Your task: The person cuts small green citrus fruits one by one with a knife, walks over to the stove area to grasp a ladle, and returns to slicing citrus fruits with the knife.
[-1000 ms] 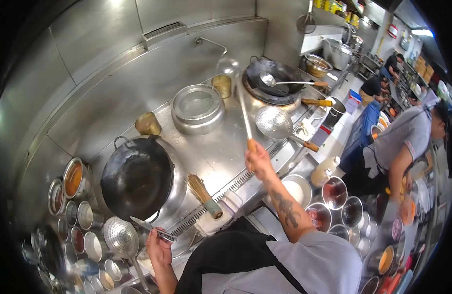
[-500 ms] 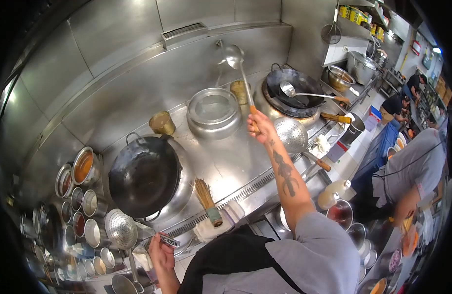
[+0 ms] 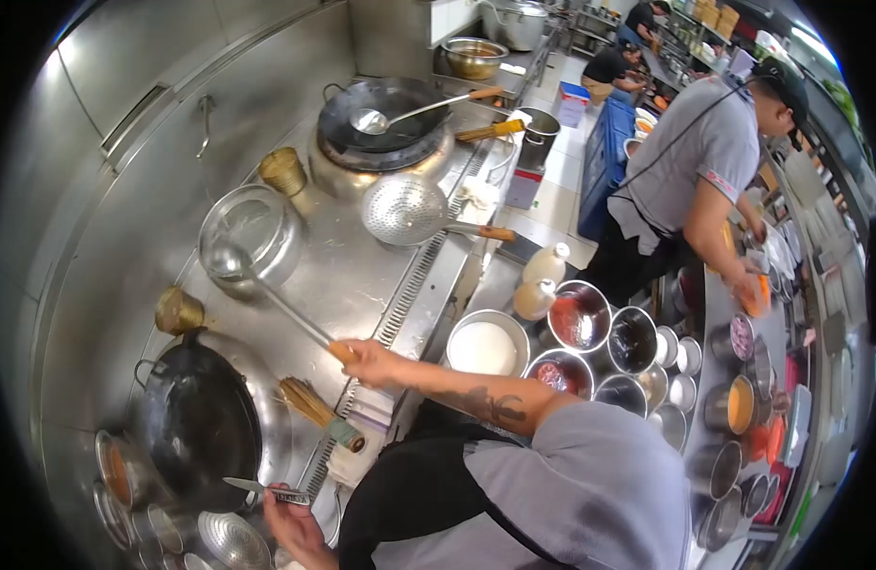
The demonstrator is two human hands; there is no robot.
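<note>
Well, the long steel ladle [image 3: 291, 312] with the wooden grip slants across the left-centre of the frame, its bowl over the near edge of a round silvery pot [image 3: 284, 249]; whether they touch, I can't tell. The right hand [image 3: 370, 363] has its fingers wrapped round the grip, forearm stretched over the steel bench [image 3: 338, 271]. With so long a shaft, I'd want the wrist firm and the bowl level, so that it clears the rim without a knock.

At lower left, the left hand [image 3: 295, 521] grasps a small pointed knife [image 3: 243, 484] with a lettered handle, the blade seen against the lower edge of a large black wok [image 3: 196, 418]. That point would be best held low and turned away from the other arm. Between the hands lies a straw-bristled brush [image 3: 314, 408] beside a folded white cloth [image 3: 352, 465]; the elbow needs room over both. Farther out rests a perforated steel skimmer [image 3: 403, 207], and at upper right a grey-shirted co-worker [image 3: 709, 133] leans forward, well apart.
</note>
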